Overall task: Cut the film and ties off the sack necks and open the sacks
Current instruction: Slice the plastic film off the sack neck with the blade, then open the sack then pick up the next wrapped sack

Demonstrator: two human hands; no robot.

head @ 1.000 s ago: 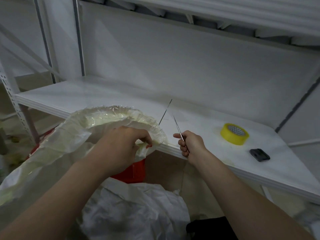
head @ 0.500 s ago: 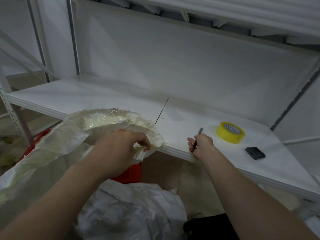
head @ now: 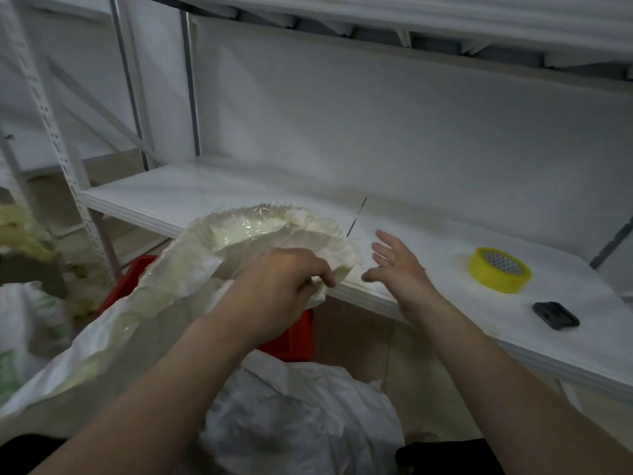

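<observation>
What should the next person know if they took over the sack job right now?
Left grip holds the end of the film-wrapped sack neck by the shelf edge.
Right grip is open and empty, fingers spread over the shelf.
No cutting tool shows in either grip.
Done: nothing visible; film still covers the neck.
Left: cut film and ties, open the sack.

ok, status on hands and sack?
Left hand grips the sack neck, glossy film on it. Right hand open, empty, over the shelf edge. Tape roll off to the right, nothing in the way.
</observation>
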